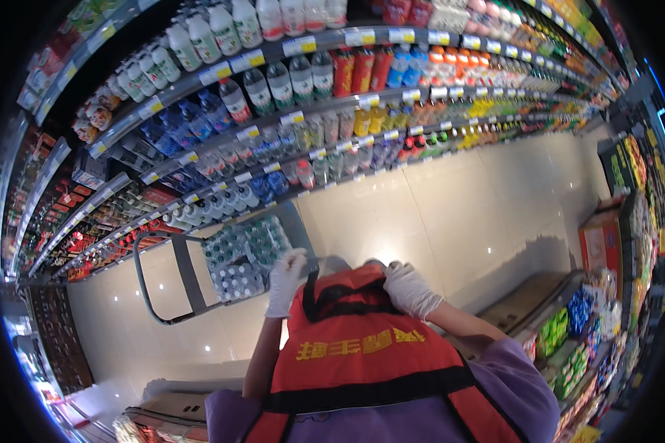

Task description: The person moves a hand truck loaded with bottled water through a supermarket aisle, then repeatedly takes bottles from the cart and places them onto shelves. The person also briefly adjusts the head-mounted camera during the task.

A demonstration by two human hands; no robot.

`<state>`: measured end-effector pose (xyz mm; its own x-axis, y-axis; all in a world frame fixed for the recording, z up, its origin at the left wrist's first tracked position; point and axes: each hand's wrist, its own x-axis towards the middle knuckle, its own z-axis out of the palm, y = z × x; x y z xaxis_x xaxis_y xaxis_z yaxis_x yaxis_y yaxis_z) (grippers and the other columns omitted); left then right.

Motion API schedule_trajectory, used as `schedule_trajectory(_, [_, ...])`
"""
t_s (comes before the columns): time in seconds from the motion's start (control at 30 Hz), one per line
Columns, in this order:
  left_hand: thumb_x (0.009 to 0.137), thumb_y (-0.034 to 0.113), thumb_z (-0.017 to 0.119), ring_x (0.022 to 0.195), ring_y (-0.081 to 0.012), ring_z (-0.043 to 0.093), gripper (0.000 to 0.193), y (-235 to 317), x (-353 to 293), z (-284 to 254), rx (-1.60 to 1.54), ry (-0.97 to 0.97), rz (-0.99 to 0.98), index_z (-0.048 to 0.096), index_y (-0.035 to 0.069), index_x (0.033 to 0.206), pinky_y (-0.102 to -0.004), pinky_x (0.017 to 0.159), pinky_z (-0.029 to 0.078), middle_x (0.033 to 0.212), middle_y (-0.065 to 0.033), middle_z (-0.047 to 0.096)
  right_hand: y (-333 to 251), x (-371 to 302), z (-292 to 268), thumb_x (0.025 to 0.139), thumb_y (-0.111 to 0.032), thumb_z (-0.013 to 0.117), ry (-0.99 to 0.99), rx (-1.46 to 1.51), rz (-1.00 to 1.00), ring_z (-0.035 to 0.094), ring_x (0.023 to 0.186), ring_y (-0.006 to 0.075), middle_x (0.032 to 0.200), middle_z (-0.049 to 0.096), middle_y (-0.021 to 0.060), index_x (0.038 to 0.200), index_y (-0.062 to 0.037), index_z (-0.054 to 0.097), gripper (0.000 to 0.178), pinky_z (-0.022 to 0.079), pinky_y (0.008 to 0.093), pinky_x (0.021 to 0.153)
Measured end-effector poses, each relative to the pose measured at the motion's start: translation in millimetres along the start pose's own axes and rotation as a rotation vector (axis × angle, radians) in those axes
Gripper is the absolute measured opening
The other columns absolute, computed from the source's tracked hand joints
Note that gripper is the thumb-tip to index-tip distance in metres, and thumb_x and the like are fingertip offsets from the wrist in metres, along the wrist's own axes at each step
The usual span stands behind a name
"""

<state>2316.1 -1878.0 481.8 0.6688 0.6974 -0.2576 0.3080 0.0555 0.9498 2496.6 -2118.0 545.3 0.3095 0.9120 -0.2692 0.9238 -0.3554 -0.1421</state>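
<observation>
Both hands wear white gloves and are raised in front of my body. My left hand [287, 279] is closed, its fingers curled near the left edge of the red apron [362, 354] with black trim and yellow lettering. My right hand [410, 289] is closed at the apron's upper right edge; what its fingers grip, if anything, is hidden. Beyond my left hand, a flatbed trolley [301, 235] with a dark handle frame [187, 273] stands on the floor. It carries shrink-wrapped packs of bottles [247, 251], some with green caps and some with white.
A long shelf [273, 125] of bottled drinks runs across the far side. Shiny beige floor tiles [421, 199] lie between it and me. At right stand a red carton [602, 240] and racks of bagged goods [561, 332]. Another shelf unit [59, 199] is at left.
</observation>
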Motion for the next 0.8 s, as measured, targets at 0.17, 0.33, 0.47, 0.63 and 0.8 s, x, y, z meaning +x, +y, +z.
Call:
schedule_trajectory(0.17, [0.096,0.012,0.056,0.087,-0.0099,0.062,0.021,15,26,64,0.018,-0.041,-0.026,0.063,0.003,0.114,-0.0244,0.079,0.05,0.094,-0.004,0.066,51,42,-12,0.084,-0.008,0.051,-0.224,0.077,0.02,0.065,0.08,0.0396,0.096,0.065,0.0244,0.106,0.0018,0.05,0.024,0.051,0.0461,0.077])
schedule_trajectory(0.33, [0.095,0.014,0.058,0.086,-0.0181,0.066,0.02,10,36,120,-0.086,0.25,-0.008,0.066,0.003,0.11,-0.0295,0.076,0.051,0.092,-0.0107,0.069,120,63,-46,0.084,-0.013,0.054,-0.33,-0.267,-0.318,0.065,0.088,0.0315,0.094,0.067,0.0233,0.095,0.0012,0.07,0.024,0.049,0.042,0.079])
schedule_trajectory(0.47, [0.096,0.011,0.056,0.086,-0.0129,0.065,0.019,16,26,156,-0.247,0.314,-0.072,0.065,0.004,0.11,-0.0266,0.075,0.05,0.093,-0.0067,0.068,164,78,-53,0.077,-0.012,0.056,-0.363,-0.525,-0.58,0.062,0.079,0.0309,0.081,0.064,0.0244,0.078,0.0044,0.07,0.022,0.047,0.0395,0.068])
schedule_trajectory(0.63, [0.095,0.012,0.058,0.085,-0.015,0.065,0.02,1,15,192,-0.073,0.488,-0.145,0.065,0.003,0.111,-0.0276,0.075,0.05,0.093,-0.0081,0.069,197,82,-53,0.072,-0.015,0.06,-0.218,-0.546,-0.647,0.061,0.075,0.0302,0.078,0.062,0.0184,0.074,0.0058,0.066,0.022,0.048,0.0393,0.068])
schedule_trajectory(0.8, [0.094,0.014,0.059,0.085,-0.0187,0.066,0.021,-8,-6,216,-0.244,0.622,-0.126,0.065,0.002,0.111,-0.0299,0.077,0.05,0.092,-0.0119,0.069,208,95,-80,0.074,-0.016,0.057,-0.081,-0.471,-0.895,0.06,0.078,0.0295,0.081,0.062,0.016,0.073,-0.0001,0.066,0.018,0.047,0.0405,0.067])
